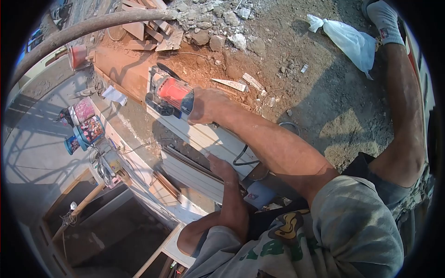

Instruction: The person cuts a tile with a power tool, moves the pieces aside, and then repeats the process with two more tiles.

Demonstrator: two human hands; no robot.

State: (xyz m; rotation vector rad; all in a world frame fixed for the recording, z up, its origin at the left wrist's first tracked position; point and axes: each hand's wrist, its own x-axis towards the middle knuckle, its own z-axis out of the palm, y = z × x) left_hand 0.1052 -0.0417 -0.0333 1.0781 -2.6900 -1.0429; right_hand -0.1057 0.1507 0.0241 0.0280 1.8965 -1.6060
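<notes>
My right hand [204, 106] is wrapped round the rear handle of a red and black circular saw [174, 91]. The saw rests across a long white grooved panel [199, 132], whose far part is coated in orange-brown dust. Nearer my body, my left hand [221, 167] grips the panel's near edge, its fingers partly hidden. A black cord [238, 160] loops beside the panel, close to my right forearm. More white panel strips [192, 175] lie below my left hand.
Rubble [222, 28] and broken offcuts [139, 32] lie beyond the panel. A tied white plastic bag [350, 41] sits near my gloved-looking foot [384, 21]. Paint buckets [90, 129] and tangled wires [104, 167] stand on the left ledge, above a dark opening [111, 231]. A thick pipe [92, 28] arches overhead.
</notes>
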